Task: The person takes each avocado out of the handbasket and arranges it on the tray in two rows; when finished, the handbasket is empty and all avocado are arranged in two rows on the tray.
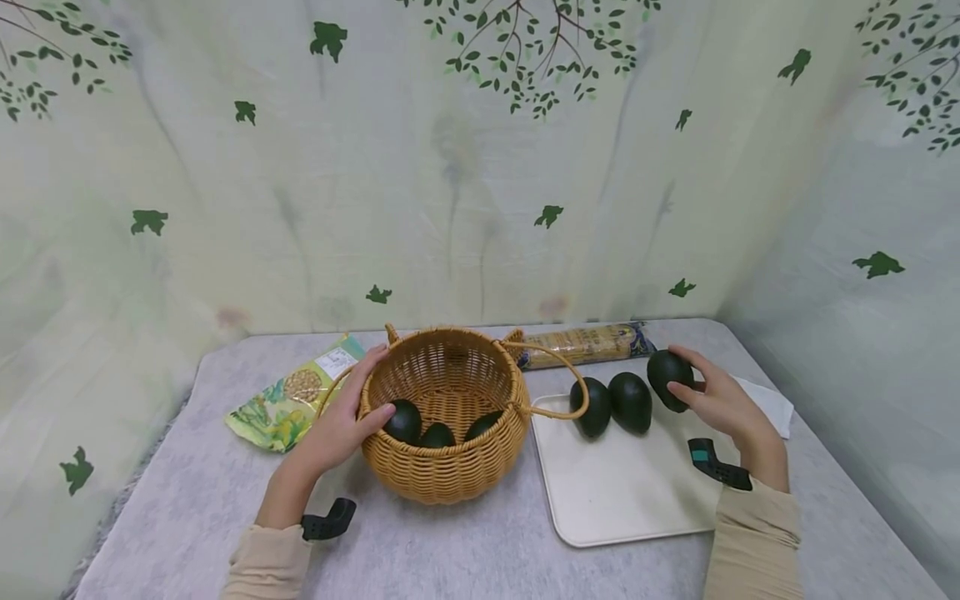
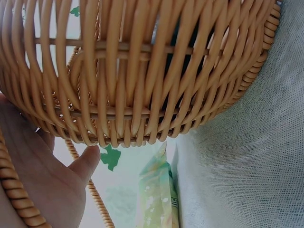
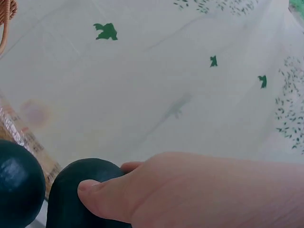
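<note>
Item 1: dark green, near-black avocado (image 1: 670, 379), one, held above the far side of the tray, in the right hand (image 1: 722, 398). Egg-shaped, smooth, with a soft sheen. Thumb and fingers grasp it from the side; the far fingers are mostly hidden behind it. Its lower end is cut off in the right wrist view; whether it touches the tray cannot be told.

Item 2: two like avocados (image 1: 630, 403), side by side at the tray's far edge, the left one partly crossed by a basket handle (image 1: 585, 390).

Item 3: off-white tray (image 1: 626, 500), shallow, rounded corners; right end hidden by the right forearm.

Item 4: round wicker basket (image 1: 444, 475), honey brown, left of the tray. Holds three visible dark avocados (image 1: 406, 422), lower parts concealed by the front wall; through the weave in the left wrist view, only dark patches show. The left hand (image 1: 336, 433) grasps its left rim, thumb lapped over the edge; other fingers partly obscured.

Item 5: green and yellow printed bag (image 1: 281, 400), left of the basket, partly covered by the left hand.

Item 6: long clear-wrapped packet (image 1: 588, 343), behind; left end hidden by the basket, lettering illegible.

Support: grey cloth-covered desk (image 1: 427, 550).
</note>
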Motion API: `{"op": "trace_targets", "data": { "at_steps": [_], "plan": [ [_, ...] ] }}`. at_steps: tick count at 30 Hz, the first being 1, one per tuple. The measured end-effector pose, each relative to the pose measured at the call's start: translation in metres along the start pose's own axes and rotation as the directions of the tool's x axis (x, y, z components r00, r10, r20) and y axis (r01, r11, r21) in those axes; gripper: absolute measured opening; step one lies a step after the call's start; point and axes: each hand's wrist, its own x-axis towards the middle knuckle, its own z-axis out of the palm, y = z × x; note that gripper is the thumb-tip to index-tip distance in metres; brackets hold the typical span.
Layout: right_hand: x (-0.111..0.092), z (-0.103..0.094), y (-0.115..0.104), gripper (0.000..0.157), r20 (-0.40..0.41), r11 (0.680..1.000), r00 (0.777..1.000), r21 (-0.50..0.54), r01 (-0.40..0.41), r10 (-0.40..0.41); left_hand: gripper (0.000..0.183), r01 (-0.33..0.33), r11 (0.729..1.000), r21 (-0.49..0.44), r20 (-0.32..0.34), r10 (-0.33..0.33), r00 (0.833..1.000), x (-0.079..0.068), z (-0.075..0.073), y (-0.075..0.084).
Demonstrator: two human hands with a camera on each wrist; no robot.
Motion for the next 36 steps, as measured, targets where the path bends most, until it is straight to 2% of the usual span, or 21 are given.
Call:
{"op": "trace_targets", "data": {
  "at_steps": [16, 25, 36],
  "plan": [
    [0.002, 0.01, 0.026, 0.068, 0.064, 0.998, 0.997, -0.053, -0.037, 0.041, 0.082, 0.002, 1.0, -0.006, 0.002, -0.002, 1.0, -0.002, 0.001, 0.0],
    [0.002, 0.008, 0.024, 0.07, 0.118, 0.994, 0.988, 0.036, -0.1, 0.096, 0.081, -0.012, 1.0, -0.004, 0.003, 0.012, 1.0, 0.0, -0.001, 0.001],
    [-0.001, 0.006, 0.019, 0.065, 0.071, 0.998, 0.996, -0.051, -0.042, 0.045, 0.081, 0.003, 1.0, -0.005, 0.008, -0.003, 1.0, 0.0, -0.001, 0.001]
  ]
}}
